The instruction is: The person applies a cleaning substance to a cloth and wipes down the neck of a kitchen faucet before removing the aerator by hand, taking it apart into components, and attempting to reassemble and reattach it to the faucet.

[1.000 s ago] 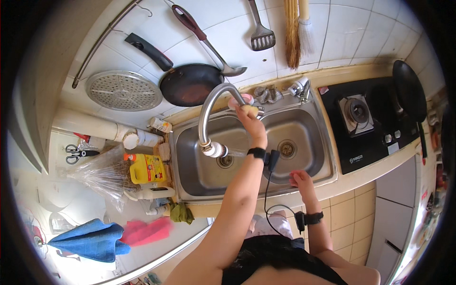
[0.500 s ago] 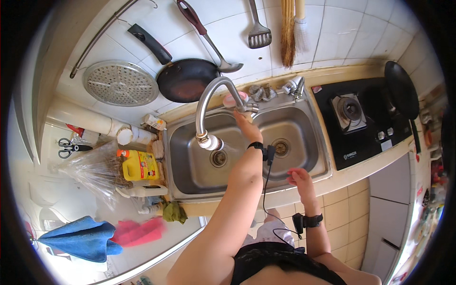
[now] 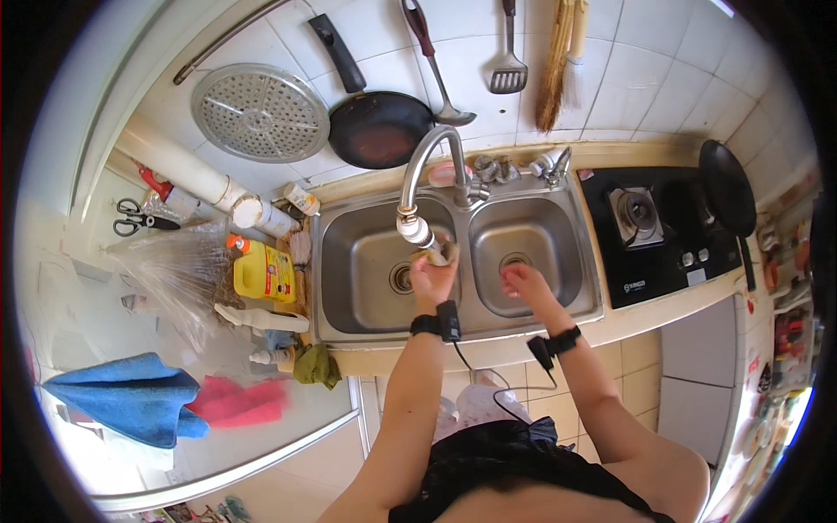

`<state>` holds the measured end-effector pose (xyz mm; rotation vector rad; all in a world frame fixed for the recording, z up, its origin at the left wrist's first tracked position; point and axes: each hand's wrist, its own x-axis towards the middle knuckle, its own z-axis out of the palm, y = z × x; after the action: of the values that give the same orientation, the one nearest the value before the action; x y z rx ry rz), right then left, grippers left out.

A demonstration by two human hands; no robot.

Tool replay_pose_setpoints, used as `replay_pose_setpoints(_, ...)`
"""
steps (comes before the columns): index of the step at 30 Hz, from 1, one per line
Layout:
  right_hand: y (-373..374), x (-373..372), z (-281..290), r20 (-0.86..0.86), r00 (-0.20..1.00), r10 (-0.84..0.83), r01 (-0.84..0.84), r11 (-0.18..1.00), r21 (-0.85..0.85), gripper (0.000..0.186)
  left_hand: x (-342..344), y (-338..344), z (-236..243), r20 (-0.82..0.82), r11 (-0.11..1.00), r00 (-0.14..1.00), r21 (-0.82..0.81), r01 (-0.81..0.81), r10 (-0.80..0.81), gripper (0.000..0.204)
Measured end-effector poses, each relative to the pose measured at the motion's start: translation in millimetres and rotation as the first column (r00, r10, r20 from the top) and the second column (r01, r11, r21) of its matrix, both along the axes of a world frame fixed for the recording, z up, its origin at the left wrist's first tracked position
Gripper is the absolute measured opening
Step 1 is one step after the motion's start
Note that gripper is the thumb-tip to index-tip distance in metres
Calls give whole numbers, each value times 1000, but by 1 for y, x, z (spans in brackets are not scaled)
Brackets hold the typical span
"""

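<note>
Under the faucet (image 3: 413, 179), the left hand (image 3: 431, 284) grips a yellowish item (image 3: 452, 253), not yet set down; the right hand (image 3: 527, 287), curled, contents unclear, hovers inside the sink (image 3: 488, 330)'s front edge.

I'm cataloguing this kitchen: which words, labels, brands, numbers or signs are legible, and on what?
Black cooktop: legible white lettering on its near left corner, not copied here.
Yellow jug: printed label, too small to read.
Small white bottle by the sink: label too small to read.
</note>
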<state>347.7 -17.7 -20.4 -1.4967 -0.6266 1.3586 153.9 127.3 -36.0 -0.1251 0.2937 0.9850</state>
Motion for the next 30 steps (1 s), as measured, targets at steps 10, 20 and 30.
replay_pose_setpoints(10,180,51,-43,-407,880,-242,266,964,2,43,-5,-7,85,95,988,983,-11,156,-154,61)
replay_pose_setpoints(20,229,78,-63,-474,807,-353,296,936,-193,30,-27,-19,45,-145,994,984,-38,103,-108,38)
replay_pose_setpoints(30,129,-38,-36,360,933,-17,-113,935,337,36,2,-24,21,-862,994,506,32,108,-28,28)
